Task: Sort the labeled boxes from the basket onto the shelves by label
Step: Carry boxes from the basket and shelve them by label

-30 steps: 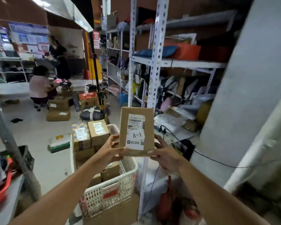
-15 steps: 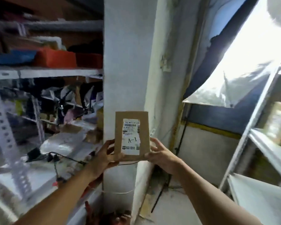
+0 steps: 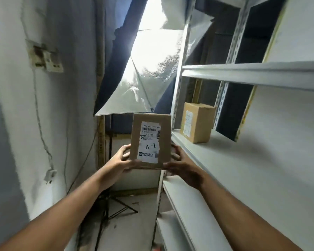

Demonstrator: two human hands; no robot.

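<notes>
A flat brown cardboard box (image 3: 163,124) with a white shipping label marked "A-1" is held upright in front of me. My left hand (image 3: 121,160) grips its lower left edge and my right hand (image 3: 179,165) grips its lower right edge. Just to the right stands a white metal shelf unit (image 3: 243,169). On its middle shelf sits another brown labeled box (image 3: 198,122), upright near the left post. The basket is out of view.
A white wall (image 3: 13,124) with a socket plate and a hanging cable runs along the left. A reflective light umbrella (image 3: 149,69) on a black tripod (image 3: 114,205) fills the corner ahead. More shelf boards (image 3: 252,73) lie above and below.
My view has swung right, away from the basket and the cluttered shelves, to the white shelf unit. Both hands still hold the A-1 box in front of me.
</notes>
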